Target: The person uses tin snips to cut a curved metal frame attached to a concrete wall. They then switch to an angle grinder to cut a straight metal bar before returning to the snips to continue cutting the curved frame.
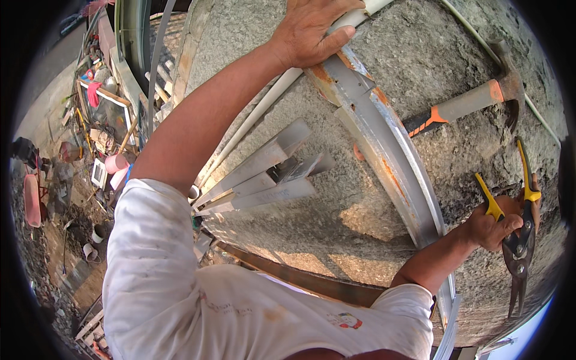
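At the upper edge, my left hand [312, 33] is closed over a white pipe [363, 17], thumb and fingers on either side of it; the fingertips are partly cut off. Just below the palm begins a long, rust-stained metal channel [381, 144] that slants down to the right. My right hand [495, 222], at the far right, grips tin snips [521, 243] with yellow and black handles. Their handles are spread and the dark jaws point downward. Above them lies a claw hammer [465, 108] with a grey, black and orange handle, its head to the right.
Several cut metal channel pieces [264, 180] lie fanned on the rough concrete surface [240, 108]. A thin pale tube [471, 33] crosses the upper right. Lower at left, the ground holds scattered debris, a pink bucket [116, 163] and a pinkish wheelbarrow [32, 201].
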`<state>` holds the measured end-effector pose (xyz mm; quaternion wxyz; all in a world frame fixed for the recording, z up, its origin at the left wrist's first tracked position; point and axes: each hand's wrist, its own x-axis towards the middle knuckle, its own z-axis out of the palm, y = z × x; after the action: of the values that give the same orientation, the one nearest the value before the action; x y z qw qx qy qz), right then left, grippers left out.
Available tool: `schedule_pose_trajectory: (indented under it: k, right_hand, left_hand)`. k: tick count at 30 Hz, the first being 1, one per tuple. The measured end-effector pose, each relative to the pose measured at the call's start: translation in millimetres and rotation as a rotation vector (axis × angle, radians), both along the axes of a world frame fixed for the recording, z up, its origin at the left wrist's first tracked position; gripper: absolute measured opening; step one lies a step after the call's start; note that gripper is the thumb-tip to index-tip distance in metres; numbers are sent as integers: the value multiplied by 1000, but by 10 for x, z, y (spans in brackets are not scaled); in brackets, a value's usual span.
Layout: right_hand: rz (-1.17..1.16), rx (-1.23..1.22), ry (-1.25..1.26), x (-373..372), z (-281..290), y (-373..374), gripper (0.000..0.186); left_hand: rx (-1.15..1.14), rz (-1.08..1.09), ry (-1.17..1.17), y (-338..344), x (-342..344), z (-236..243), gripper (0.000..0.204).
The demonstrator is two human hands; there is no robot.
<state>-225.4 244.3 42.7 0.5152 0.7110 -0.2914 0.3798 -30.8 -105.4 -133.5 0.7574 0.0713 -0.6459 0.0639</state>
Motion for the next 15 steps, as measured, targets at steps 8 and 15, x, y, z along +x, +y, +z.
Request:
schedule_pose_trajectory:
  k: [8, 15]
  right_hand:
    - [-905, -626, 470, -214, -110, 225, 30]
    - [-212, -180, 54, -124, -48, 70, 32]
  left_hand:
    - [-18, -1, -12, 17, 18, 22, 50]
    - [0, 20, -23, 11, 13, -37, 51]
